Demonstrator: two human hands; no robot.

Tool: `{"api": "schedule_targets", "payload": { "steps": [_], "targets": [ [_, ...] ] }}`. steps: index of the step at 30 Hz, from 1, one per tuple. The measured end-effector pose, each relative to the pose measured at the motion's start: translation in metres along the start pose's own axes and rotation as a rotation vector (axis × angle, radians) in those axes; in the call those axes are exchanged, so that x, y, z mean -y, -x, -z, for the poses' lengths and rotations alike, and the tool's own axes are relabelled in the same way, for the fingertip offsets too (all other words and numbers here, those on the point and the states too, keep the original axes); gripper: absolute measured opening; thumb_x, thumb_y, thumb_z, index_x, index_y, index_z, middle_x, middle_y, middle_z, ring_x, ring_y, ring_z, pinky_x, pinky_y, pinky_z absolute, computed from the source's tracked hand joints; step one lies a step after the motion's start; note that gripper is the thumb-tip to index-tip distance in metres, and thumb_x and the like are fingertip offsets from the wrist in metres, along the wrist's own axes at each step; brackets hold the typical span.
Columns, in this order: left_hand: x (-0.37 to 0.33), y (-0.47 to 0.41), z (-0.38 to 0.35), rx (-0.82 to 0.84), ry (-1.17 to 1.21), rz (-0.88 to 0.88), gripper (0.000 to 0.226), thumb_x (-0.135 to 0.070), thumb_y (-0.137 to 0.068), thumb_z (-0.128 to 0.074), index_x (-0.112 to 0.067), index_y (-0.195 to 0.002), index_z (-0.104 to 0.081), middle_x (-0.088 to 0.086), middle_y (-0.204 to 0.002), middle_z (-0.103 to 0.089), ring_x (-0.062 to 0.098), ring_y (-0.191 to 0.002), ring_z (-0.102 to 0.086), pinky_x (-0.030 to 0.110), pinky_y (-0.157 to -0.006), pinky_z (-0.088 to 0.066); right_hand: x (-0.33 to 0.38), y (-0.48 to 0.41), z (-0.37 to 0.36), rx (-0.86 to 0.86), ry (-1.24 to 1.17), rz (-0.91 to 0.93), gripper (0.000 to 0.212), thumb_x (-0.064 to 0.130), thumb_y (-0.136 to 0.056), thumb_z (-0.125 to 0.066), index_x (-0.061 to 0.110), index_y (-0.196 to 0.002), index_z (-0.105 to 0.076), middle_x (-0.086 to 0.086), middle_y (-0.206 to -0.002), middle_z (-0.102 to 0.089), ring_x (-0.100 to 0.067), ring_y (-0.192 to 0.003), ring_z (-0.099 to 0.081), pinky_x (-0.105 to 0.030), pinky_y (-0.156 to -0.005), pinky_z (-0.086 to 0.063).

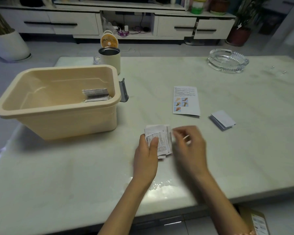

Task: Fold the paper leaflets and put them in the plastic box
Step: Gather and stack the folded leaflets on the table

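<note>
My left hand [147, 155] grips the printed leaflet [163, 141], thumb pressed across its face and fingers curled underneath, holding it just above the table [159, 77]. It's folded down into a small, thick packet with slightly ragged edges. My right hand [190, 143] is right beside the packet's right edge, but it's a blur. I can't tell whether those fingers are pinching the paper or hanging loose. By my reckoning, this one is at its last crease or about ready to go.

Out to my left, the plastic box [66, 122] sits open and near, with a folded bundle [95, 94] lying in its far right corner. That part's done.

Out to my right, there's work left. A picture leaflet [186, 100] lies flat on the table, apparently folded just once. Beyond it is a small white leaflet [223, 119], folded compact but not boxed. So: some in, one in hand, two waiting.

A glass ashtray [227, 61] and a cream mug [109, 59] sit along the far side, well out of the way.
</note>
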State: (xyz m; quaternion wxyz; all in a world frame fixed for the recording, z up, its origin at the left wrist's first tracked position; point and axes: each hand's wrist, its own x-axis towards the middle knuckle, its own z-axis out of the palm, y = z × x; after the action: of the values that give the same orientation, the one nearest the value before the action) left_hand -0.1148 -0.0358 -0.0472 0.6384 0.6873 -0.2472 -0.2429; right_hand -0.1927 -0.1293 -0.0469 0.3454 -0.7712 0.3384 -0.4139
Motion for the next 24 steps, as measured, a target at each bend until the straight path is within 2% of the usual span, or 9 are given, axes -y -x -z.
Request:
{"api": "schedule_targets", "payload": {
  "steps": [2, 4, 7, 9, 14, 17, 20, 23, 24],
  "targets": [
    [-0.003, 0.002, 0.000, 0.003, 0.020, 0.000, 0.012, -0.018, -0.098, -0.043, -0.025, -0.089, -0.046, -0.014, -0.084, -0.056, -0.019, -0.063, -0.057, 0.004, -0.052, -0.042, -0.023, -0.034, 0.033, -0.180, 0.113, -0.038, 0.013, 0.006, -0.085, -0.059, 0.010, -0.095, -0.067, -0.007, -0.093, -0.060, -0.027, -0.089, -0.057, -0.026, -0.079, -0.042],
    [-0.004, 0.003, 0.000, 0.007, 0.036, -0.005, 0.008, -0.018, -0.098, -0.043, -0.021, -0.092, -0.048, -0.013, -0.083, -0.057, -0.018, -0.063, -0.058, 0.004, -0.051, -0.042, -0.044, -0.067, 0.066, -0.273, 0.340, -0.176, 0.028, 0.016, -0.088, -0.057, 0.006, -0.114, -0.061, -0.017, -0.111, -0.058, -0.038, -0.105, -0.052, -0.039, -0.090, -0.038],
    [-0.002, 0.003, 0.000, 0.007, 0.048, -0.006, 0.010, -0.019, -0.097, -0.044, -0.023, -0.089, -0.048, -0.013, -0.084, -0.058, -0.018, -0.063, -0.058, 0.005, -0.051, -0.042, -0.069, -0.095, 0.089, 0.028, 0.685, -0.501, 0.064, 0.039, -0.088, -0.060, 0.004, -0.137, -0.039, -0.024, -0.136, -0.042, -0.041, -0.127, -0.035, -0.045, -0.103, -0.029],
    [-0.002, 0.003, 0.000, 0.004, 0.057, -0.005, 0.008, -0.019, -0.097, -0.045, -0.021, -0.091, -0.050, -0.013, -0.085, -0.058, -0.018, -0.064, -0.058, 0.004, -0.051, -0.042, -0.079, -0.099, 0.091, 0.140, 0.774, -0.550, 0.065, 0.046, -0.084, -0.062, 0.006, -0.133, -0.046, -0.023, -0.135, -0.042, -0.040, -0.126, -0.035, -0.044, -0.101, -0.032],
    [-0.001, 0.002, 0.000, -0.007, 0.064, -0.005, 0.010, -0.021, -0.097, -0.045, -0.023, -0.090, -0.052, -0.012, -0.087, -0.061, -0.016, -0.065, -0.059, 0.005, -0.052, -0.042, -0.086, -0.106, 0.098, 0.084, 0.448, -0.647, 0.060, 0.027, -0.078, -0.075, 0.001, -0.125, -0.049, -0.016, -0.126, -0.053, -0.033, -0.112, -0.052, -0.036, -0.084, -0.042],
    [0.003, 0.001, 0.001, -0.028, 0.048, -0.007, 0.012, -0.024, -0.096, -0.046, -0.029, -0.087, -0.051, -0.014, -0.088, -0.062, -0.012, -0.069, -0.061, 0.005, -0.055, -0.042, -0.079, -0.104, 0.099, 0.118, 0.418, -0.568, 0.032, 0.019, -0.079, -0.071, -0.002, -0.100, -0.059, -0.017, -0.092, -0.060, -0.029, -0.080, -0.054, -0.030, -0.057, -0.034],
    [0.006, 0.000, 0.001, -0.044, 0.030, -0.005, 0.011, -0.027, -0.096, -0.046, -0.029, -0.086, -0.051, -0.014, -0.089, -0.063, -0.004, -0.072, -0.062, 0.006, -0.057, -0.043, -0.066, -0.090, 0.095, 0.054, 0.362, -0.443, 0.023, 0.024, -0.080, -0.059, 0.003, -0.072, -0.055, -0.011, -0.066, -0.051, -0.026, -0.066, -0.046, -0.029, -0.052, -0.030],
    [0.005, -0.001, 0.000, -0.052, 0.055, 0.006, 0.012, -0.027, -0.096, -0.046, -0.028, -0.086, -0.051, -0.012, -0.088, -0.063, -0.009, -0.069, -0.062, 0.006, -0.056, -0.043, -0.032, -0.065, 0.077, 0.073, 0.063, -0.346, 0.004, 0.014, -0.086, -0.060, 0.013, -0.089, -0.057, -0.005, -0.072, -0.058, -0.016, -0.057, -0.052, -0.024, -0.048, -0.040],
    [0.006, -0.002, 0.000, -0.056, 0.054, 0.011, 0.012, -0.027, -0.096, -0.045, -0.028, -0.086, -0.051, -0.011, -0.089, -0.064, -0.007, -0.071, -0.062, 0.006, -0.058, -0.044, -0.016, -0.050, 0.064, 0.114, -0.094, -0.349, 0.011, 0.009, -0.089, -0.058, 0.017, -0.095, -0.055, -0.005, -0.075, -0.061, -0.009, -0.053, -0.055, -0.018, -0.047, -0.042]
  ]
}}
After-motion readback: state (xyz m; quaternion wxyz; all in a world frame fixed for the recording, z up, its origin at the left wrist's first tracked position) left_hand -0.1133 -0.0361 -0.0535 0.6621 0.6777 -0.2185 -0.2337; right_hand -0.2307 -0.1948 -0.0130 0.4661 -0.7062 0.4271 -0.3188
